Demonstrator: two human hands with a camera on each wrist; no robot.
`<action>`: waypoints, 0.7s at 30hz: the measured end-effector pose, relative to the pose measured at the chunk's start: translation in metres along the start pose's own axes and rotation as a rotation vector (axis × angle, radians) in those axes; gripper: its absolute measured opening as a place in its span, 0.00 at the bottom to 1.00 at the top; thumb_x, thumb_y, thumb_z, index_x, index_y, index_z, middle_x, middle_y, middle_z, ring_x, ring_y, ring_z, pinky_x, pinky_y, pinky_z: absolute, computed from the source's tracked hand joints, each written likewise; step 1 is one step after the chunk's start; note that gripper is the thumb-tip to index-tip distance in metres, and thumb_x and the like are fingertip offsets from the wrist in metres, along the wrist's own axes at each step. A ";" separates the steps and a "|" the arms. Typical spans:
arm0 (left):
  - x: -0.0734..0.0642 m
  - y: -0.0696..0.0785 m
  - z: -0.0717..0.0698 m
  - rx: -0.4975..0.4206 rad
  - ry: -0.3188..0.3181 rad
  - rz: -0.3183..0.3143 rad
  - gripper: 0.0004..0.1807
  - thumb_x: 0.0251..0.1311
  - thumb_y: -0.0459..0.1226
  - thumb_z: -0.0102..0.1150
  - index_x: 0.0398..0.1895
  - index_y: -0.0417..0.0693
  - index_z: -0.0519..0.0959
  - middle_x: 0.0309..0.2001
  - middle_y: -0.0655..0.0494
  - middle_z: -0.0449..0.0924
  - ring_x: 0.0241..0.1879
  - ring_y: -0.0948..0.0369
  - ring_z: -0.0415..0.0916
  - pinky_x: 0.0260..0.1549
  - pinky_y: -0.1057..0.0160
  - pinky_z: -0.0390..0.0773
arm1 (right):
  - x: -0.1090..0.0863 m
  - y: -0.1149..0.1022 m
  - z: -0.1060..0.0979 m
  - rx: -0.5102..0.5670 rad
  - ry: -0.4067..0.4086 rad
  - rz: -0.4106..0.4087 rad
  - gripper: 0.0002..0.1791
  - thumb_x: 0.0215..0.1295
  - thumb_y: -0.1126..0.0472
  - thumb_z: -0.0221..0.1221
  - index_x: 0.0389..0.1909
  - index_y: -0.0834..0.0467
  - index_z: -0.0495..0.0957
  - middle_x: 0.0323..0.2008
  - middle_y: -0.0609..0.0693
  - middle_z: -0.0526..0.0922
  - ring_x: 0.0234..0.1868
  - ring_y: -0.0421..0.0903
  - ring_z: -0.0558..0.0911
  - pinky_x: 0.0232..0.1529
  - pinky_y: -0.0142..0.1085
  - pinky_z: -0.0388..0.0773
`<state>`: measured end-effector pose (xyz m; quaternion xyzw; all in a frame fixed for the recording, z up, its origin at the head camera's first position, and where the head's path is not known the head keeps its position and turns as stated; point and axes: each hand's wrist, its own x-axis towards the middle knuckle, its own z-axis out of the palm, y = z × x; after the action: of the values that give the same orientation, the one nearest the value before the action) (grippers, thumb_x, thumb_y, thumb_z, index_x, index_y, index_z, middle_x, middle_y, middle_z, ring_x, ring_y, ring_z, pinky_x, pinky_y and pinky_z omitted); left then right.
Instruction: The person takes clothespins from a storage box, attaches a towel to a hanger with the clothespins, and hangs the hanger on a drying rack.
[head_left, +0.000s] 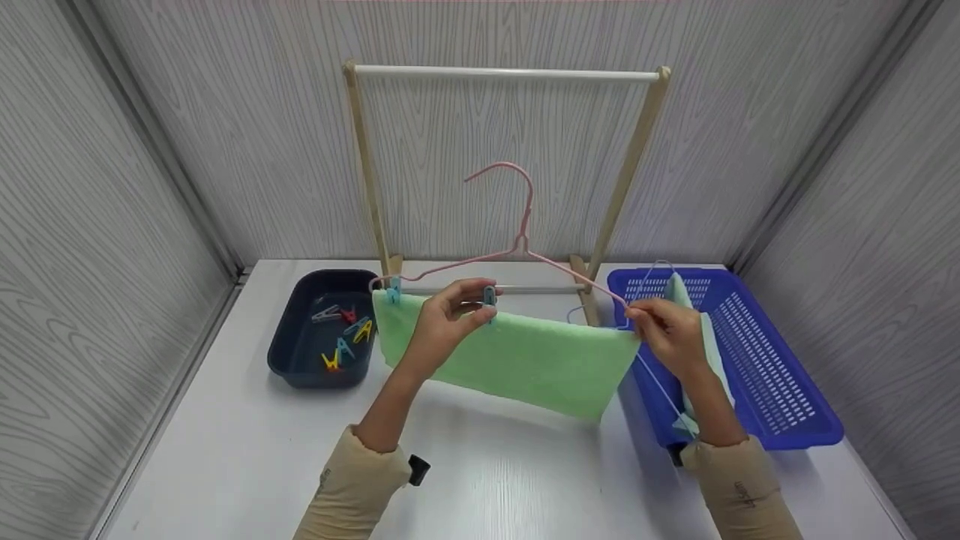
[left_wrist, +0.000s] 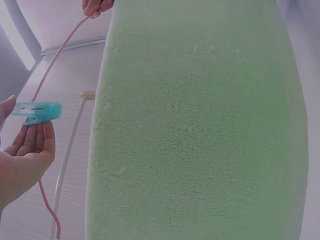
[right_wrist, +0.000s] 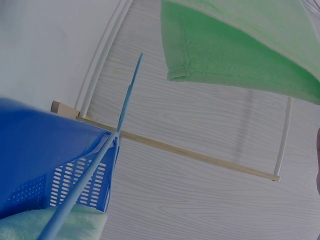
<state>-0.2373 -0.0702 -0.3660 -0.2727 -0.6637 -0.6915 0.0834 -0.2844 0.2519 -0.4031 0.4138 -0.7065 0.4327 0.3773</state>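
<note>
A light green towel (head_left: 525, 364) hangs from the lower bar of a pink wire hanger (head_left: 527, 214). At its left end, a light blue clothespin (head_left: 394, 289) clips the towel to the hanger. My left hand (head_left: 439, 326) pinches another blue clothespin (left_wrist: 44, 112) between thumb and fingers, close to the towel's top edge near the middle. My right hand (head_left: 671, 334) grips the hanger's right end together with the towel's top corner. The right wrist view catches the towel's lower corner (right_wrist: 182, 62), while most of that hand lies out of that view.
A dark tub (head_left: 281, 341) with several colored clothespins stands at the left. On the right, a blue perforated basket (head_left: 814, 401) holds a light blue hanger (right_wrist: 90, 172) with pale green cloth (right_wrist: 85, 222). Behind the towel rises a wooden rack (head_left: 630, 161) with a white top rod (head_left: 510, 73).
</note>
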 end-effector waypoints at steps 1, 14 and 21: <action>0.000 0.003 0.001 0.008 -0.002 0.001 0.18 0.59 0.24 0.55 0.53 0.25 0.69 0.49 0.33 0.73 0.50 0.51 0.71 0.52 0.55 0.69 | 0.000 0.000 0.000 0.000 0.000 -0.003 0.18 0.62 0.56 0.57 0.25 0.70 0.78 0.17 0.53 0.74 0.15 0.40 0.69 0.18 0.21 0.67; -0.002 0.005 0.006 0.004 -0.038 0.013 0.19 0.59 0.25 0.55 0.53 0.25 0.69 0.49 0.35 0.73 0.51 0.48 0.70 0.53 0.55 0.68 | 0.001 -0.001 0.005 -0.027 0.004 0.005 0.17 0.61 0.56 0.57 0.25 0.68 0.78 0.17 0.52 0.74 0.16 0.40 0.69 0.18 0.21 0.67; -0.002 0.004 0.009 -0.010 -0.041 0.017 0.19 0.59 0.24 0.54 0.53 0.24 0.68 0.49 0.35 0.73 0.51 0.48 0.71 0.52 0.54 0.68 | 0.002 -0.003 0.007 -0.022 0.007 0.007 0.18 0.62 0.56 0.57 0.25 0.69 0.78 0.16 0.52 0.73 0.15 0.39 0.69 0.17 0.21 0.67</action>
<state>-0.2313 -0.0626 -0.3633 -0.2930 -0.6595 -0.6883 0.0741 -0.2835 0.2445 -0.4028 0.4055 -0.7113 0.4278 0.3829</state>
